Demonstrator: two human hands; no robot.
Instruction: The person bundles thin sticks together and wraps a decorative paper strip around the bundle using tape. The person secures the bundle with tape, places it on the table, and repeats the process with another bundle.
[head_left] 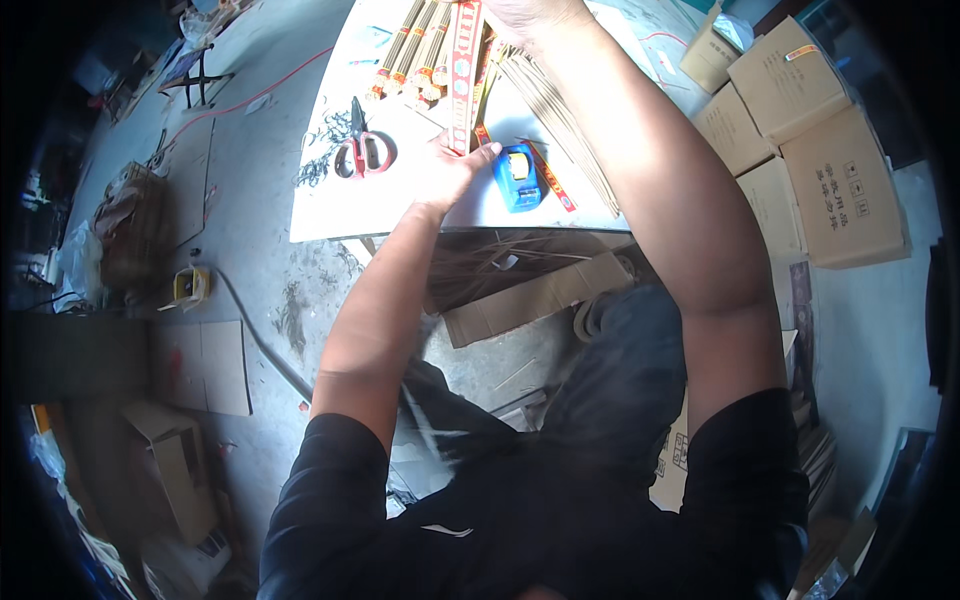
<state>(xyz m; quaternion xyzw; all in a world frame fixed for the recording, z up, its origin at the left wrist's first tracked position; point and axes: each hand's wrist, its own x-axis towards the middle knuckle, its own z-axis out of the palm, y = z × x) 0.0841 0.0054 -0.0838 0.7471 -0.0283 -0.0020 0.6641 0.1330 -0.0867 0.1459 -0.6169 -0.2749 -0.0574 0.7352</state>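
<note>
My left hand [449, 172] is closed around the lower end of a long, narrow red-and-white printed packet [462, 85], its thumb stretched toward a blue tape dispenser [518, 185]. At the top edge my right hand [530, 18] is curled at the packet's upper end; its fingertips are partly cut off. Banded bundles of thin brown sticks [415, 45] lie left of the packet. Loose sticks [560, 115] fan out beneath my right forearm. Red-handled scissors [362, 150] rest left of my left hand. A red-and-yellow strip [550, 178] lies beside the dispenser.
The white tabletop [325, 215] ends just in front of me. Dark scraps [318, 145] lie by the scissors. Below stands a long cardboard box [540, 300] near my legs. Stacked cartons [840, 180] are on the right. A grey hose [262, 340] crosses the floor at left.
</note>
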